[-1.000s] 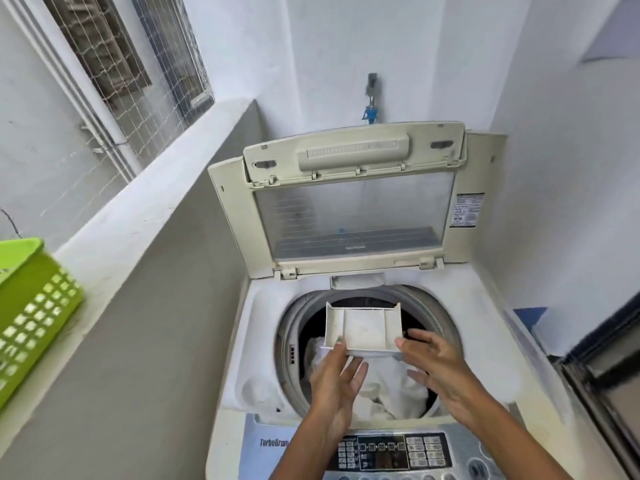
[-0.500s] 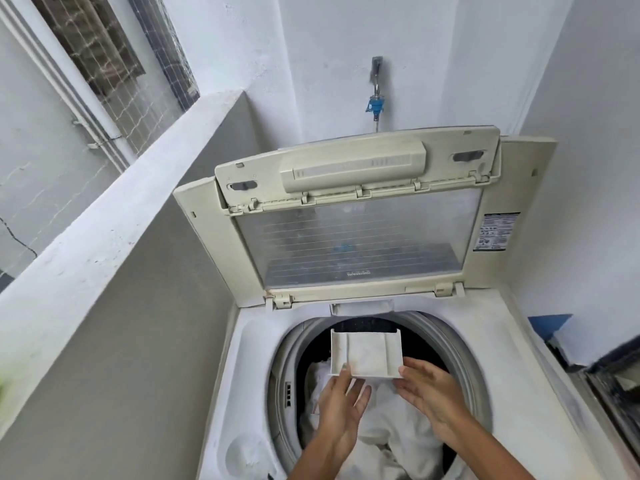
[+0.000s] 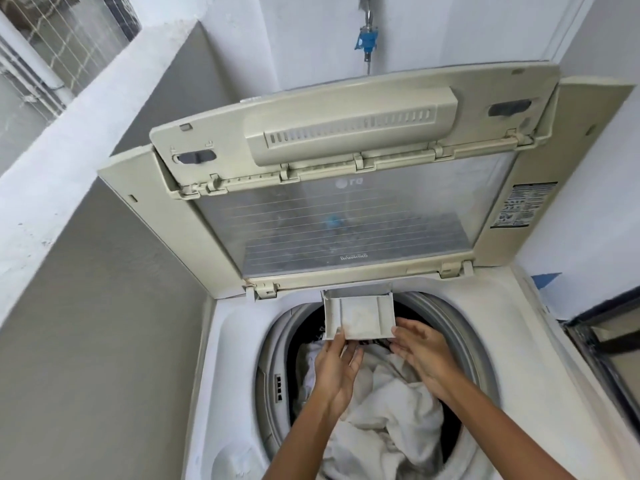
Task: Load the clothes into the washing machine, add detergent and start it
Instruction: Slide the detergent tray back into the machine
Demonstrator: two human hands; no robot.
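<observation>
A cream top-loading washing machine (image 3: 235,341) stands with its lid (image 3: 346,216) folded up at the back. White clothes (image 3: 391,403) fill its drum. A small cream detergent drawer (image 3: 360,317) sits at the drum's back rim, partly inside its slot under the lid hinge. My left hand (image 3: 337,372) holds the drawer's front left corner from below. My right hand (image 3: 419,351) touches its front right corner with fingers spread.
A grey low wall with a white ledge (image 3: 69,140) runs along the left. A blue water tap (image 3: 367,39) hangs on the back wall. A dark framed panel (image 3: 606,348) stands at the right, close to the machine.
Both hands have carried the drawer away from me to the slot at the drum's back. The view has moved closer; the control panel and green basket left the frame.
</observation>
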